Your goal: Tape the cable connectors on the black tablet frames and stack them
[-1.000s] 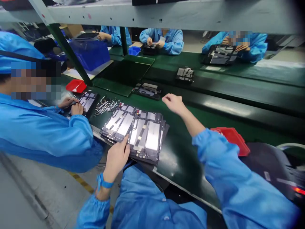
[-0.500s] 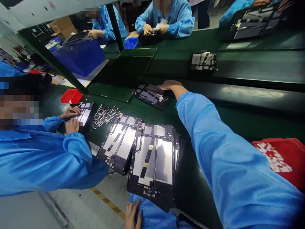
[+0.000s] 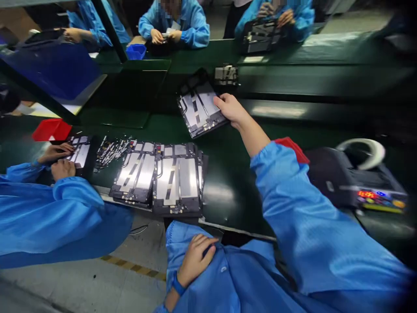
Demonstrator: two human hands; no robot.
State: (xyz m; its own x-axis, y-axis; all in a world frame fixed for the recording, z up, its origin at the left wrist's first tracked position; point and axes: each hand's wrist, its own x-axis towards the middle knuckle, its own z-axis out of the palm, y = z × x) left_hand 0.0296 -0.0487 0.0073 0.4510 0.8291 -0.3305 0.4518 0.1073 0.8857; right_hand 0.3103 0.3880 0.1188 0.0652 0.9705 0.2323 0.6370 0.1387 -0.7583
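My right hand (image 3: 232,109) is stretched out over the green conveyor belt (image 3: 228,191) and grips the right edge of a dark tablet chassis (image 3: 198,109), which is tilted up off the belt. My left hand (image 3: 194,259) rests on my lap with its fingers curled, pinching the blue fabric of my coat. Two stacks of similar chassis (image 3: 159,176) with silver panels lie side by side at the near edge of the belt, between my hands.
A co-worker's hands (image 3: 58,158) work on a chassis at the left, beside loose metal parts (image 3: 110,148) and a red tray (image 3: 51,129). Another chassis (image 3: 226,74) lies farther up the belt. A black device with a lit display (image 3: 361,182) stands right. People sit across.
My right hand has taken hold of the chassis on the belt and lifted it towards me. My left hand left the stacks and dropped to my lap.
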